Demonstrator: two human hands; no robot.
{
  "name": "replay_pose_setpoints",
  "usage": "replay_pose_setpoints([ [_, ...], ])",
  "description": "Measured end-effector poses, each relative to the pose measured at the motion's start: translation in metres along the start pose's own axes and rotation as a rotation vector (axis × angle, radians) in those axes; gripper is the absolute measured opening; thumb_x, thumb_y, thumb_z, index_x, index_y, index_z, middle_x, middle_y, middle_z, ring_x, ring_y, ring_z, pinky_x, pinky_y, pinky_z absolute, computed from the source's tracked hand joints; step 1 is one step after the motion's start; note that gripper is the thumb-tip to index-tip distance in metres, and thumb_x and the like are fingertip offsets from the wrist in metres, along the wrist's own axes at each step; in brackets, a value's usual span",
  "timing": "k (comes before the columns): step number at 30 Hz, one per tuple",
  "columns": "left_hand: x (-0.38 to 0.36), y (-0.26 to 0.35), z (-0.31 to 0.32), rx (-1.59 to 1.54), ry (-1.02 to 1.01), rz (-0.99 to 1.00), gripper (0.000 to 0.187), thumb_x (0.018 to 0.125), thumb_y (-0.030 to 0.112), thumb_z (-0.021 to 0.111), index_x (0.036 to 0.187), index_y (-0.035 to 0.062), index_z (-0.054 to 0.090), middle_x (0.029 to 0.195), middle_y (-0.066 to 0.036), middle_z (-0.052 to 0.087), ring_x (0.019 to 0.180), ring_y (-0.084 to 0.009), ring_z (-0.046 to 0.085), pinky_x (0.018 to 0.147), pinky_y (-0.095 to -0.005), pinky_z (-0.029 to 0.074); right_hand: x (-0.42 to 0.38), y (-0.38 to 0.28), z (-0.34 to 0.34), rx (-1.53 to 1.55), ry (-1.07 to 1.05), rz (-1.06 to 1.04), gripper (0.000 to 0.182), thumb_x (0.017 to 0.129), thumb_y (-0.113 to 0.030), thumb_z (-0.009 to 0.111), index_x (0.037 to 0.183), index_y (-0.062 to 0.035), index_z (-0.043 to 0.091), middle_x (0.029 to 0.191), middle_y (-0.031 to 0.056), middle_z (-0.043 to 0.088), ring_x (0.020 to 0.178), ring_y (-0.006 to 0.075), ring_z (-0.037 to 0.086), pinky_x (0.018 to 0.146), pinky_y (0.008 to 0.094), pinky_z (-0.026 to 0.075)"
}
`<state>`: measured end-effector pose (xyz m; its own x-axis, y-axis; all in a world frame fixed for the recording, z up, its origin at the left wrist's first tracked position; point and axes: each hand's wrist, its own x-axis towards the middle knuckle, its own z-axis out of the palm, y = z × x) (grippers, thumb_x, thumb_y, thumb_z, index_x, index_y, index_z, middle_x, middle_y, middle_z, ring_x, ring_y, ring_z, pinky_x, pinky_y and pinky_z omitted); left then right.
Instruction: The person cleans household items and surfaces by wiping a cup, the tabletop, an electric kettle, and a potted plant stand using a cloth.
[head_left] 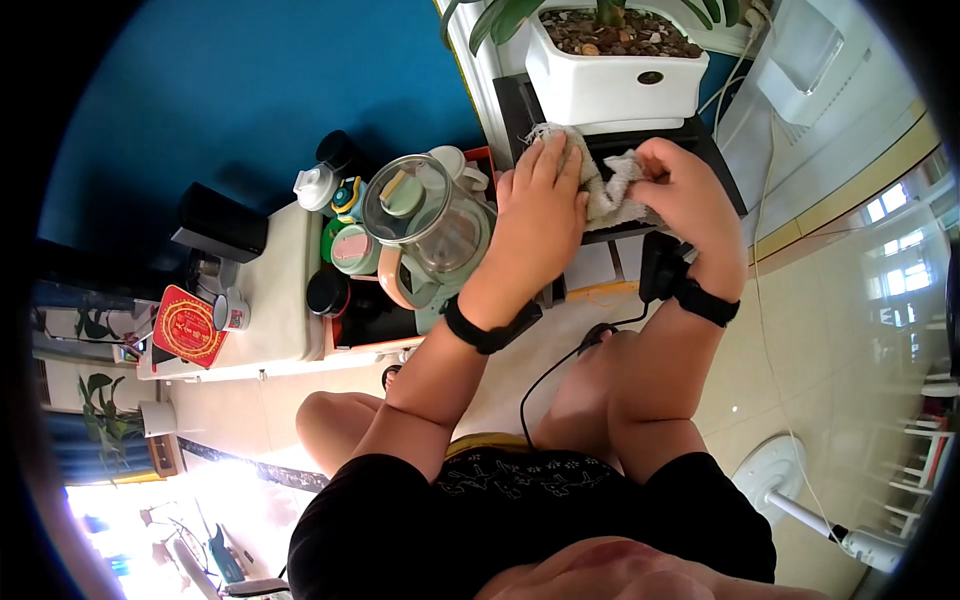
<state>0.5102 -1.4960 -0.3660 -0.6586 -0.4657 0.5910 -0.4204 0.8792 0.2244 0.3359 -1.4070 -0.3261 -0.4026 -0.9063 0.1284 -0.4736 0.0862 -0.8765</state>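
Note:
A greyish-white cloth lies bunched on the dark stand, just in front of a white planter. My left hand presses flat on the cloth's left part, its fingers stretched out. At the cloth's right end, my right hand pinches a raised fold between thumb and fingers. Close to my left wrist stands a glass pitcher with a peach-coloured handle. Part of the cloth is hidden under my left hand.
Several cups and bottles, among them a pink-lidded cup, crowd a red-edged tray on the left. Farther left are a black box, an enamel mug and a red box. A thin cable hangs on the right.

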Motion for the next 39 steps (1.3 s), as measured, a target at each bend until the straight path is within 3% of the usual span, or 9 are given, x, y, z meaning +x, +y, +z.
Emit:
replay_pose_setpoints([
  [6, -0.021, 0.020, -0.011, 0.010, -0.133, -0.019, 0.049, 0.090, 0.023, 0.062, 0.134, 0.0037, 0.052, 0.129, -0.012, 0.056, 0.119, -0.0291, 0.051, 0.099, -0.0438, 0.036, -0.007, 0.007, -0.016, -0.128, 0.144, 0.026, 0.030, 0.075, -0.006, 0.069, 0.103, -0.0002, 0.061, 0.086, 0.0089, 0.065, 0.078, 0.0200, 0.062, 0.072, 0.0314, 0.049],
  [11, -0.032, 0.023, -0.024, 0.031, -0.167, -0.081, 0.056, 0.086, 0.020, 0.066, 0.137, 0.0064, 0.048, 0.121, -0.013, 0.054, 0.112, -0.0305, 0.052, 0.094, -0.0445, 0.038, -0.003, 0.012, -0.018, -0.230, 0.493, 0.032, 0.036, 0.075, -0.013, 0.071, 0.106, 0.0004, 0.059, 0.089, 0.0120, 0.065, 0.081, 0.0276, 0.063, 0.075, 0.0351, 0.049],
  [15, -0.034, 0.012, -0.033, 0.078, -0.012, -0.109, 0.060, 0.083, 0.015, 0.069, 0.138, 0.0079, 0.045, 0.115, -0.012, 0.052, 0.105, -0.0317, 0.052, 0.090, -0.0443, 0.039, -0.002, 0.012, -0.018, -0.236, 0.492, 0.015, 0.042, 0.076, -0.015, 0.076, 0.110, 0.0005, 0.057, 0.095, 0.0092, 0.063, 0.084, 0.0163, 0.059, 0.076, 0.0303, 0.048],
  [18, -0.034, 0.007, -0.035, 0.127, -0.034, -0.096, 0.052, 0.084, 0.012, 0.067, 0.133, 0.0069, 0.050, 0.121, -0.013, 0.052, 0.112, -0.0319, 0.052, 0.093, -0.0442, 0.040, -0.006, -0.001, 0.006, -0.290, 0.244, 0.046, 0.053, 0.078, -0.020, 0.077, 0.122, -0.0019, 0.053, 0.106, 0.0163, 0.066, 0.092, 0.0255, 0.065, 0.082, 0.0366, 0.051],
  [23, -0.042, 0.011, -0.017, 0.216, -0.142, 0.038, 0.037, 0.087, 0.013, 0.063, 0.122, 0.0045, 0.060, 0.137, -0.012, 0.051, 0.124, -0.0325, 0.049, 0.101, -0.0452, 0.038, -0.011, -0.012, 0.058, -0.678, 0.040, -0.213, 0.035, 0.073, -0.014, 0.074, 0.108, -0.0121, 0.069, 0.108, 0.0152, 0.063, 0.100, 0.0362, 0.060, 0.088, 0.0430, 0.050],
  [29, -0.029, 0.020, -0.010, 0.277, -0.226, 0.127, 0.039, 0.088, 0.016, 0.062, 0.124, 0.0022, 0.059, 0.142, -0.011, 0.050, 0.127, -0.0312, 0.049, 0.104, -0.0452, 0.037, -0.007, 0.017, 0.026, -0.373, -0.021, -0.200, 0.033, 0.074, -0.016, 0.073, 0.106, -0.0066, 0.070, 0.102, 0.0160, 0.068, 0.093, 0.0337, 0.064, 0.080, 0.0391, 0.051],
  [33, -0.014, 0.037, 0.016, 0.139, -0.248, 0.191, 0.047, 0.088, 0.018, 0.062, 0.131, 0.0016, 0.054, 0.146, -0.015, 0.047, 0.129, -0.0351, 0.048, 0.107, -0.0467, 0.035, -0.016, 0.017, -0.015, -0.242, -0.029, 0.158, 0.043, 0.075, -0.021, 0.076, 0.112, -0.0010, 0.067, 0.105, 0.0167, 0.070, 0.092, 0.0256, 0.067, 0.078, 0.0332, 0.051],
  [35, -0.006, 0.049, 0.033, -0.070, -0.215, 0.248, 0.056, 0.088, 0.018, 0.062, 0.139, 0.0022, 0.047, 0.148, -0.018, 0.044, 0.134, -0.0398, 0.043, 0.111, -0.0486, 0.032, -0.017, 0.038, -0.028, -0.230, 0.246, 0.221, 0.041, 0.071, -0.024, 0.076, 0.105, -0.0019, 0.069, 0.090, 0.0192, 0.070, 0.085, 0.0313, 0.068, 0.076, 0.0383, 0.052],
  [39, 0.014, 0.069, 0.066, -0.135, -0.196, 0.293, 0.060, 0.088, 0.017, 0.061, 0.144, 0.0027, 0.042, 0.149, -0.020, 0.041, 0.139, -0.0425, 0.037, 0.114, -0.0495, 0.029, -0.008, 0.075, -0.044, -0.442, 0.552, 0.234, 0.048, 0.075, -0.024, 0.074, 0.120, -0.0084, 0.066, 0.117, 0.0147, 0.067, 0.107, 0.0326, 0.063, 0.091, 0.0406, 0.050],
])
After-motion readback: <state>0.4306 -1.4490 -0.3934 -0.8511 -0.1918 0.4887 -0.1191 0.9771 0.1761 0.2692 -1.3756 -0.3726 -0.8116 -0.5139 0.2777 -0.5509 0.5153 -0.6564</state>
